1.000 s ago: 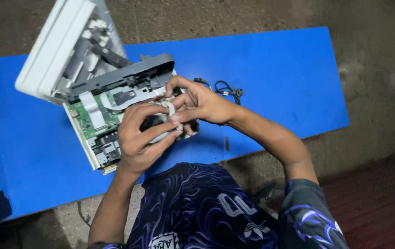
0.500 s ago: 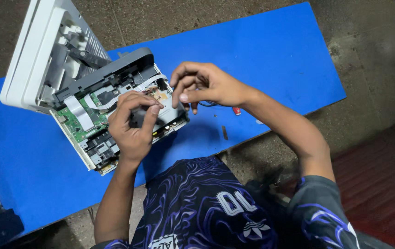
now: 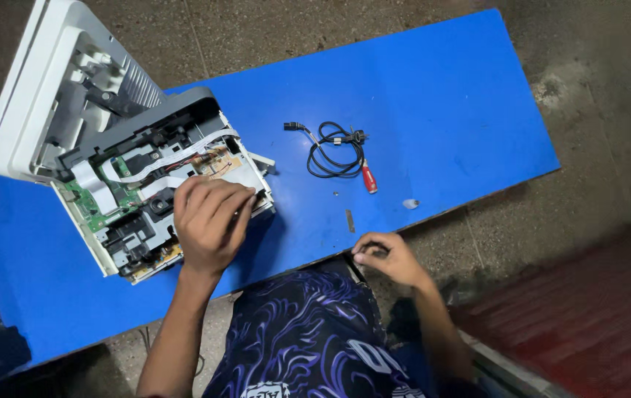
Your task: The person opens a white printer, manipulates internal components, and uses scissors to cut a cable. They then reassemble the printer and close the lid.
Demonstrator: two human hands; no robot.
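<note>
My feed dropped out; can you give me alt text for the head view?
The left hand rests on an opened printer lying on a blue table. The right hand is at the table's near edge. A coiled black cable and red-handled screwdriver lie between.

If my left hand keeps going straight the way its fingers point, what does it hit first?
Probably the opened printer's own white ribbon cables and boards, since your left hand already rests on its exposed side, fingers pointing up-right; depth is hard to judge.

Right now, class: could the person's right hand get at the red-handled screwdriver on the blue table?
Probably yes. The right hand rests at the table's near edge, and only bare blue surface lies between it and the screwdriver beside the black cable.
</note>
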